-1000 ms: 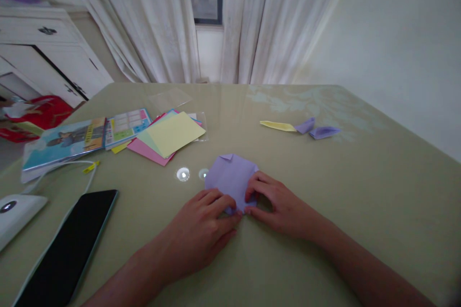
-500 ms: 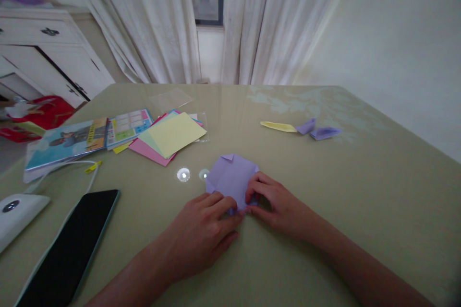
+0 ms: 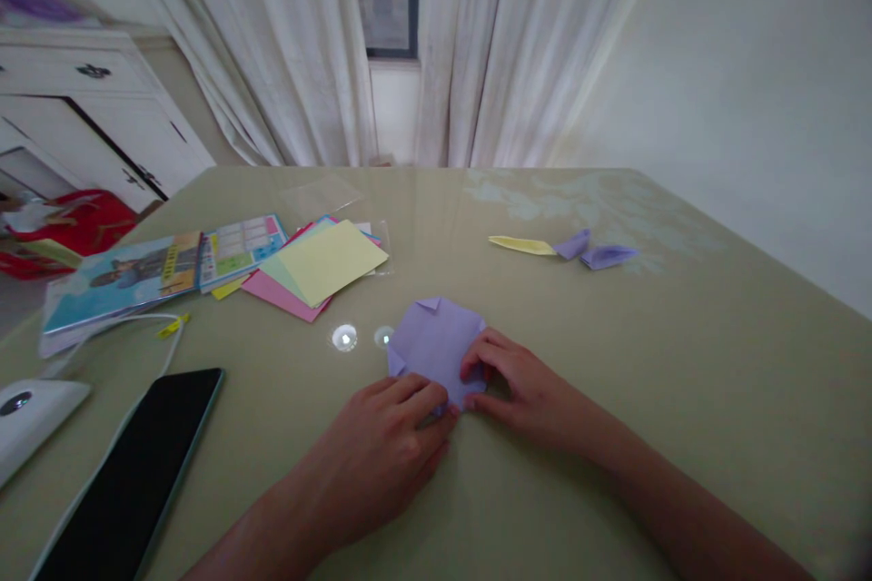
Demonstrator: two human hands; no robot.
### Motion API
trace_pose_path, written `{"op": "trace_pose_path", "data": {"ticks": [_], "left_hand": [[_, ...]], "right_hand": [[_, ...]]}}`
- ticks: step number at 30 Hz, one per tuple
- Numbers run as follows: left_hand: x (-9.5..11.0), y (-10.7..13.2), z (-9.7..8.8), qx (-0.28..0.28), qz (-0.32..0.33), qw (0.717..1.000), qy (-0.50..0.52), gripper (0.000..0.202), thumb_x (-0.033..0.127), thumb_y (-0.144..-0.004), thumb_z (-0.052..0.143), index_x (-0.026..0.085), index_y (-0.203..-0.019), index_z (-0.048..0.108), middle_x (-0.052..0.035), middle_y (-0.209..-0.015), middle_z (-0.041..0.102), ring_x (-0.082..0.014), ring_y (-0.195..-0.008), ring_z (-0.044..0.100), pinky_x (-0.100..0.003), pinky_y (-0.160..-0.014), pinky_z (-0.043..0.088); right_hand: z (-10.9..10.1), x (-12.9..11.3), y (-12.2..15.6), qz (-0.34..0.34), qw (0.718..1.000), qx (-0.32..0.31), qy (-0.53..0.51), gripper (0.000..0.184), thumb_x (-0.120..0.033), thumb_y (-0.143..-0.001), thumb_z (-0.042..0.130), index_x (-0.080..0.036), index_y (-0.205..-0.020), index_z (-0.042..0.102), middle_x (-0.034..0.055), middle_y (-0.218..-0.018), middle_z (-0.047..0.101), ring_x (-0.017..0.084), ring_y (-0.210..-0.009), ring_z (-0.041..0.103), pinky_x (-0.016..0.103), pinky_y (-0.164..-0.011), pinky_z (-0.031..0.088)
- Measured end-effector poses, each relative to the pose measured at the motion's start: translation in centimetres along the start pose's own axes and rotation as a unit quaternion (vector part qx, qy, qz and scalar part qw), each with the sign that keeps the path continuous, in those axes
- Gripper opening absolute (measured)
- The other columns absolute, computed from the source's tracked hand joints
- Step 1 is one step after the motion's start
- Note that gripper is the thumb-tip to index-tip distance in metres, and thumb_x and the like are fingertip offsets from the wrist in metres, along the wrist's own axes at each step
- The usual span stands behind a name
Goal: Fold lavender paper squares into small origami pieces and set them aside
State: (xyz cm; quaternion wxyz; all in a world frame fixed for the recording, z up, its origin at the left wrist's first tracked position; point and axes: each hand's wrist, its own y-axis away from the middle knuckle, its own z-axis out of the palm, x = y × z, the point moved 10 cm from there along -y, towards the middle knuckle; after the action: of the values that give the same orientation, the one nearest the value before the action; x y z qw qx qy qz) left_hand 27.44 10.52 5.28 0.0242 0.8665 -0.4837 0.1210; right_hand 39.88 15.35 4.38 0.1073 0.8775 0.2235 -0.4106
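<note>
A purple sheet of paper (image 3: 436, 340) with small folded-in corners lies on the table in front of me. My left hand (image 3: 401, 427) pinches its near edge, thumb and forefinger together at the bottom corner. From the right, my right hand (image 3: 514, 381) grips the lower right edge, its fingers curled over the paper and the thumb low beside the left fingertips. The fingers cover the near corners, so the folds there are partly hidden.
Several coloured sheets (image 3: 333, 263) lie back left beside booklets (image 3: 129, 277). A phone (image 3: 136, 472), a white cable (image 3: 173, 349) and a white device (image 3: 34, 418) are at left. Folded purple paper (image 3: 609, 256) and a yellow folded strip (image 3: 521, 245) rest back right.
The view has tilted slightly, so everything sits a little lower. My left fingers have shifted a bit at the paper's near edge; both hands remain on it.
</note>
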Motion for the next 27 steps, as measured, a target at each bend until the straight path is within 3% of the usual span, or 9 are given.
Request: {"op": "trace_pose_path", "data": {"ticks": [5,9,12,15,20,27], "left_hand": [[0.0,0.1,-0.1,-0.009,-0.006,1.0,0.012,0.021,0.022,-0.105,0.059,0.023,-0.124,0.068,-0.0052,-0.12,0.071,-0.0268,-0.11,0.067,-0.045,-0.091,0.058],[0.1,0.1,0.1,-0.001,-0.014,1.0,-0.001,0.035,0.027,-0.103,0.063,0.024,-0.138,0.062,-0.0068,-0.122,0.071,-0.0295,-0.109,0.065,-0.049,-0.093,0.056],[0.2,0.0,0.3,0.008,-0.009,1.0,-0.016,0.04,0.028,-0.102,0.066,0.026,-0.141,0.06,-0.0071,-0.125,0.07,-0.031,-0.11,0.065,-0.05,-0.094,0.056],[0.1,0.0,0.3,0.012,-0.001,1.0,-0.014,0.038,0.029,-0.101,0.069,0.025,-0.139,0.062,-0.0073,-0.125,0.07,-0.031,-0.112,0.065,-0.049,-0.095,0.056],[-0.2,0.3,0.0,0.035,0.011,0.999,-0.02,0.031,0.026,-0.102,0.068,0.024,-0.132,0.066,-0.0071,-0.12,0.071,-0.0304,-0.113,0.066,-0.049,-0.099,0.056],[-0.5,0.4,-0.3,0.059,0.004,0.998,-0.025,0.025,0.024,-0.102,0.066,0.023,-0.128,0.068,-0.0078,-0.116,0.072,-0.0308,-0.111,0.067,-0.051,-0.097,0.058]], "right_hand": [[0.3,0.4,0.1,0.006,1.0,-0.017,-0.004,0.019,-0.008,-0.09,0.072,-0.021,-0.102,0.067,0.0029,-0.106,0.065,0.022,-0.097,0.062,0.031,-0.086,0.048],[-0.4,0.3,0.3,-0.002,1.0,-0.005,-0.004,0.019,-0.009,-0.089,0.072,-0.022,-0.102,0.069,0.003,-0.106,0.069,0.022,-0.096,0.065,0.032,-0.087,0.05],[-3.0,1.3,0.3,0.025,0.995,0.091,-0.013,0.011,-0.018,-0.096,0.069,-0.022,-0.105,0.07,0.0031,-0.101,0.074,0.021,-0.088,0.069,0.03,-0.078,0.053],[-6.0,2.4,0.6,0.035,0.979,0.197,0.026,0.017,-0.02,-0.1,0.06,-0.022,-0.109,0.074,0.0054,-0.1,0.076,0.021,-0.088,0.071,0.029,-0.071,0.054],[-4.8,2.3,-0.3,-0.027,0.983,0.122,0.133,0.023,-0.015,-0.097,0.063,-0.022,-0.107,0.083,0.008,-0.104,0.077,0.023,-0.094,0.073,0.037,-0.086,0.056],[-4.4,2.8,0.0,-0.019,0.982,0.114,0.15,0.017,-0.026,-0.097,0.076,-0.022,-0.112,0.084,0.0093,-0.109,0.075,0.026,-0.104,0.071,0.041,-0.095,0.055]]}}
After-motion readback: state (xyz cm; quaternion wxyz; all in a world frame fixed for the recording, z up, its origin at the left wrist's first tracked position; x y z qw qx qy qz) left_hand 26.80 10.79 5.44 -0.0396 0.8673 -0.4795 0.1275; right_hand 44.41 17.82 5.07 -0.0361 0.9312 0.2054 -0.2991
